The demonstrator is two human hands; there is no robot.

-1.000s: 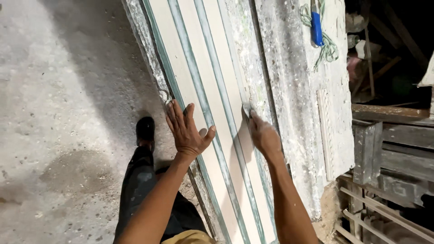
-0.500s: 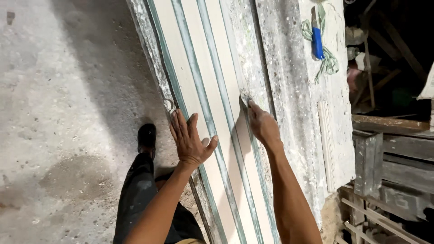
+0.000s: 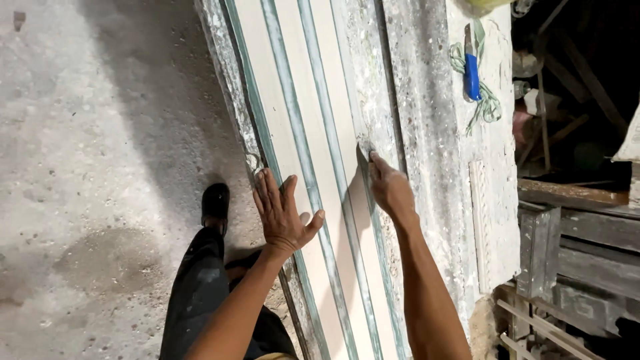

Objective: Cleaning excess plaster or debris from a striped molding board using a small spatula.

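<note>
The left hand [image 3: 283,217] lies flat with fingers spread on the near left edge of the long pale strips [image 3: 320,167] set between green rails on the plaster-crusted bench [image 3: 433,120], while the right hand [image 3: 390,190] is pinched on a small scraper blade [image 3: 363,150] pressed to the right-hand strip. Against a second ago, both hands sit farther along the strips, the blade having travelled up the groove. The blue-handled knife [image 3: 471,73] and green cord [image 3: 490,107] lie untouched at the far right.
</note>
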